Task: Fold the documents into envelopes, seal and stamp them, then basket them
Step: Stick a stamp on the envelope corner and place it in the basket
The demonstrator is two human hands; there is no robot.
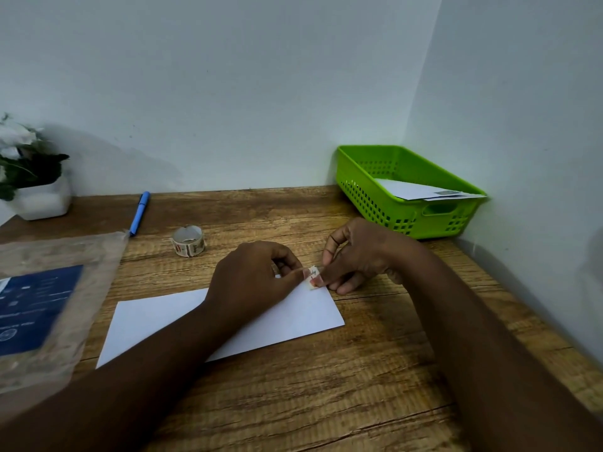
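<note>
Fingers of the left hand [251, 278] and right hand [355, 256] pinch a small stamp [313, 277] together at the far right corner of the white envelope [293, 316] lying on the tabletop [326, 386]. Stamping looks underway; next, press it flat, then carry the envelope to the green basket [408, 190], well apart.

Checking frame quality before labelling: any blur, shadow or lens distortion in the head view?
Head view: dim, even light, no glare; the plastic packet at left is smeared and the plant soft; the stamp held between the left hand and right hand is small, print barely legible; wide-angle bending tilts the walls and table edges; a faint shadow lies on the wall behind the plant.
</note>
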